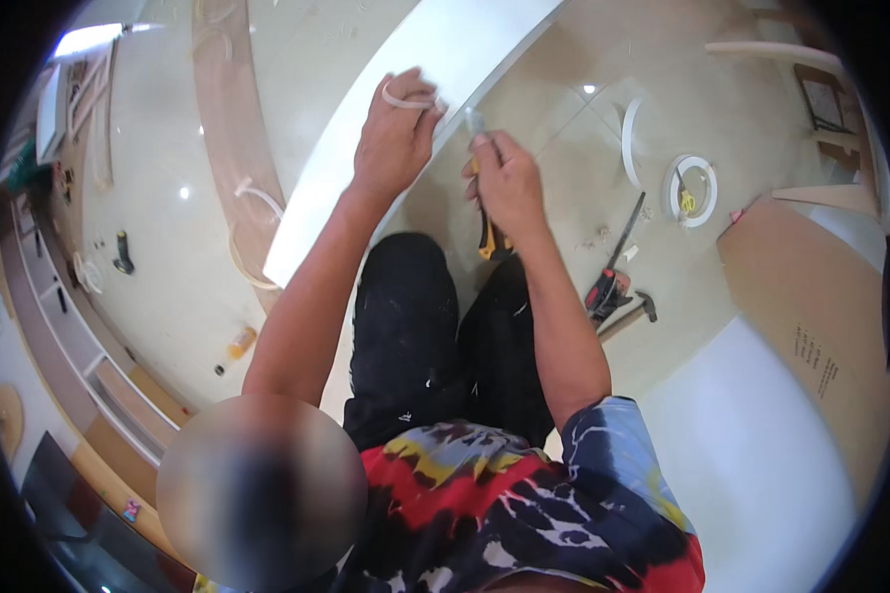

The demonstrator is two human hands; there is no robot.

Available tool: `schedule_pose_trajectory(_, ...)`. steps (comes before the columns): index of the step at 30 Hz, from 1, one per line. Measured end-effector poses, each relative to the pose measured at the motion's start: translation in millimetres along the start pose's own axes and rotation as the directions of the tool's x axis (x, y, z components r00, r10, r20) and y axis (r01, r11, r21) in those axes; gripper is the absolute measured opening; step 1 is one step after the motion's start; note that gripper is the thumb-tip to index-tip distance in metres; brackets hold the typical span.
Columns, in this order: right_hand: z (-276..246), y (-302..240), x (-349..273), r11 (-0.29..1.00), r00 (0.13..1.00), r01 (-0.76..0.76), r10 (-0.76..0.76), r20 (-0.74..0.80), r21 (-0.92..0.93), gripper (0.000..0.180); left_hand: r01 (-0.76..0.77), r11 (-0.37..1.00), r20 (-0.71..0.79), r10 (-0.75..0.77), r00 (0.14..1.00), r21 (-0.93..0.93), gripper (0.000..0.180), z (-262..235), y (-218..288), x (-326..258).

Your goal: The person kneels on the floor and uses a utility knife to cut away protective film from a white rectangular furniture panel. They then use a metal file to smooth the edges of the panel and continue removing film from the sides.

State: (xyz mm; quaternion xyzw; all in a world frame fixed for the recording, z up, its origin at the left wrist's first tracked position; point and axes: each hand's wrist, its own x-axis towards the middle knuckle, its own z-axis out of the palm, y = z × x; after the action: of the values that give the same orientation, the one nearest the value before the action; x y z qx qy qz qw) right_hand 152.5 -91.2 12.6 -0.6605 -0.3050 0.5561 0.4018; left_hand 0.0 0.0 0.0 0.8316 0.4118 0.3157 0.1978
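A long white panel (351, 124) lies slantwise before my knees, its edge running between my two hands. My left hand (394, 138) is at this edge, fingers closed on a thin white strip (405, 103) that loops over them. My right hand (509, 183) grips a yellow-and-black utility knife (487, 240). The knife's pale front end points up beside the panel's edge, close to the left fingertips but apart from them. Motion slightly blurs both hands, and the right palm hides the middle of the knife.
Right of me lie a white strip roll (699, 219) with yellow scissors (686, 201), a loose white strip (629, 143), a long-bladed tool with a red-and-black handle (606, 289) and a hammer (647, 306). Cardboard (791, 287) stands further right. Leftward are a brown board (232, 128) and a yellow bottle (241, 342).
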Motion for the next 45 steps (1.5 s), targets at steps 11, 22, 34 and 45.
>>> schedule_pose_trajectory(11, 26.5, 0.7, 10.5, 0.976, 0.989, 0.115, -0.13, -0.069, -0.187, 0.027, 0.106, 0.994, 0.026, -0.106, 0.994, 0.006, 0.008, -4.9, 4.2, 1.6)
schedule_pose_trajectory(22, 24.5, 8.6, 3.4, 0.937, 0.99, 0.115, -0.137, -0.044, -0.329, 0.032, 0.06, 0.987, 0.02, -0.064, 0.998, 0.149, 0.012, -25.5, 1.4, -12.6)
schedule_pose_trajectory(34, 23.9, 2.1, 4.6, 0.948, 0.997, 0.056, -0.068, -0.027, -0.314, 0.033, 0.098, 0.988, -0.053, -0.092, 0.994, 0.121, 0.01, -18.8, -8.1, -4.9)
schedule_pose_trajectory(45, 25.9, -20.9, 14.5, 0.967, 0.998, -0.01, 0.027, 0.064, -0.254, 0.034, 0.11, 0.991, -0.162, -0.098, 0.982, 0.07, 0.004, -12.8, -12.4, -7.7)
